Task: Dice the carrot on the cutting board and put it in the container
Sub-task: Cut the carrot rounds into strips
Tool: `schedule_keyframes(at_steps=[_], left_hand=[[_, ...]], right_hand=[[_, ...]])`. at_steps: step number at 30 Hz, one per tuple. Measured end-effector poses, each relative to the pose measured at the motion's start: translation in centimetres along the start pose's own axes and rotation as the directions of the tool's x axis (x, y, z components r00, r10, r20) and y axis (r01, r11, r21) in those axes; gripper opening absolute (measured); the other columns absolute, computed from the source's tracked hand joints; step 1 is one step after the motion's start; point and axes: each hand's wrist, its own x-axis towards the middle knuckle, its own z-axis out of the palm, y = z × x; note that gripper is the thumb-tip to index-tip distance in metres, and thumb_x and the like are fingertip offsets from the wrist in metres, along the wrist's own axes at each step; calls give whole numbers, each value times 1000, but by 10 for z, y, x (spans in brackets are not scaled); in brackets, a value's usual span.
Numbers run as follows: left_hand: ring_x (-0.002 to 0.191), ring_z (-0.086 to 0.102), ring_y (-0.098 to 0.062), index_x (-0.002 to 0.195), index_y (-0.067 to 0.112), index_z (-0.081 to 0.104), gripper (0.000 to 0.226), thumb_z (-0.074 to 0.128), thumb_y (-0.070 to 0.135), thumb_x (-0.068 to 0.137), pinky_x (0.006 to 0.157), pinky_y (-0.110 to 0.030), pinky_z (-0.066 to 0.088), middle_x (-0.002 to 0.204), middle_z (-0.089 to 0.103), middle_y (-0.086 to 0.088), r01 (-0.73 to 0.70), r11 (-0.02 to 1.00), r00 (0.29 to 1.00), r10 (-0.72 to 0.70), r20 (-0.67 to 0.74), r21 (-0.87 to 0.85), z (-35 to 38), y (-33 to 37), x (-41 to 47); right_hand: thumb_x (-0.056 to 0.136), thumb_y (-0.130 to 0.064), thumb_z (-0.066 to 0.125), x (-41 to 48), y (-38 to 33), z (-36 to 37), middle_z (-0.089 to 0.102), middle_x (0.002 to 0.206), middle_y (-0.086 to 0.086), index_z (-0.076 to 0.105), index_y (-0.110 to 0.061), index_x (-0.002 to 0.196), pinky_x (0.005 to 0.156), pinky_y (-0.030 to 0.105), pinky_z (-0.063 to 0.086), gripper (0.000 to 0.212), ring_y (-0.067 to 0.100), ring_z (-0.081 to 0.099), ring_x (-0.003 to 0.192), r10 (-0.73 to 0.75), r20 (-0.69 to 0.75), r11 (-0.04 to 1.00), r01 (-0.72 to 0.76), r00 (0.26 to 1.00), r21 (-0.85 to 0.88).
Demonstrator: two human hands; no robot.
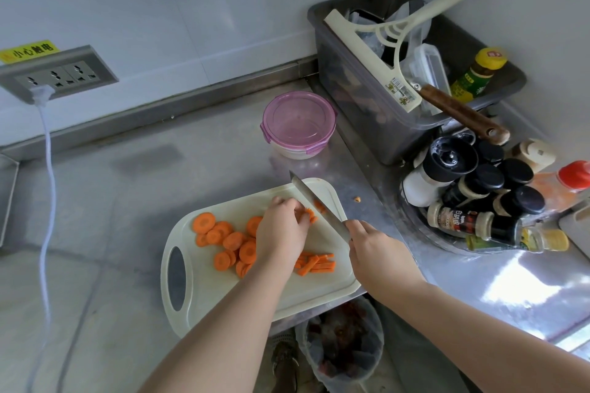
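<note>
Here we are at the cutting board (pixel 204 293), mid-chop. The left hand (pixel 282 230) is curled over a small stack of carrot slices (pixel 309 214) near the board's far edge, fingertips pinching it steady. The right hand (pixel 373 252) is wrapped round the handle of the knife (pixel 311 196), whose blade slants down just beside those fingers.

A pile of carrot rounds (pixel 223 239) lies on the board's left half and a cluster of carrot sticks (pixel 319 265) nearer the front. One stray carrot bit (pixel 357 199) has landed just off the board's right edge.

Carrot is stiff and crisp, so expect a firm push and a clean snap rather than a squash. The pieces are light, a bit damp and prone to roll or skid on smooth plastic. The best hold is from above, on the stack's sides, fingertips tucked back from the blade. The loose dice will want scooping, not pinching.

The container (pixel 298 124) sits beyond the board's far edge with its pink clip lid on, so it needs opening first.

For writing, the yellow sticker (pixel 30 52) above the wall socket (pixel 60 73), far left of the board, reads 小心触电. A spice bottle (pixel 459 220) to the board's right seems to say 白胡椒. The other labels are too small to read.
</note>
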Motion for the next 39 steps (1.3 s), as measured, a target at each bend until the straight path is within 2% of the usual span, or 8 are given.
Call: schedule_keyframes(at_steps=[3,7,10,15,19,31,34,39], left_hand=[[93,60,-18,105,18,64,19,59,29,90,67,-24,40,110,60,1,13,999,999,-14,-32,-37,-3,-7,-4],[102,60,-21,117,18,60,37,65,35,84,77,-28,45,118,58,1,9,1000,999,-9,38,0,1,-9,-10],[103,60,-21,112,17,60,32,66,33,85,80,-30,46,115,61,0,2,1000,999,-3,48,28,3,-5,-9],[92,65,-16,94,21,60,12,67,26,85,75,-29,50,96,70,5,14,1000,999,-13,50,-28,5,-6,-7],[89,66,-14,89,24,59,8,66,21,86,74,-26,49,93,70,7,-3,999,999,5,41,-43,6,-6,-6],[92,64,-20,100,18,61,20,67,32,86,76,-32,51,98,68,2,-14,999,1000,14,0,-30,7,-9,-2],[96,64,-23,111,17,61,33,69,34,84,78,-32,50,108,64,-2,7,1000,1000,-7,19,-4,6,-10,-4],[93,65,-21,103,18,64,25,67,35,85,74,-30,49,103,67,-2,31,999,999,-31,31,15,9,-10,-5]], right_hand=[[97,-9,36,-1,0,1,58,116,-5,40,-22,134,56,27,40,40,23,52,69,-8,-1,1000,8,1000,-16],[97,-9,36,-4,-1,0,56,120,-7,39,-23,135,49,23,31,41,21,48,66,-29,17,999,30,999,-43],[97,-9,37,-5,-1,0,57,120,-7,38,-24,136,44,20,22,42,22,47,66,-38,28,998,39,999,-58],[96,-9,37,-3,5,3,59,115,-5,42,-23,133,56,28,39,40,24,56,71,-33,10,998,33,999,-59],[95,-8,38,-3,7,4,60,115,-3,43,-22,133,60,31,46,40,26,60,77,-26,7,999,27,1000,-28],[97,-9,36,-7,3,0,58,115,-5,41,-22,131,49,26,30,37,23,50,68,-56,15,998,56,998,-24],[97,-10,38,-9,1,2,59,115,-4,43,-21,131,51,26,35,36,23,53,67,-75,4,997,76,997,-10],[95,-8,41,-9,2,8,59,116,-5,44,-21,130,54,28,42,37,23,53,66,-74,0,997,74,997,-1]])
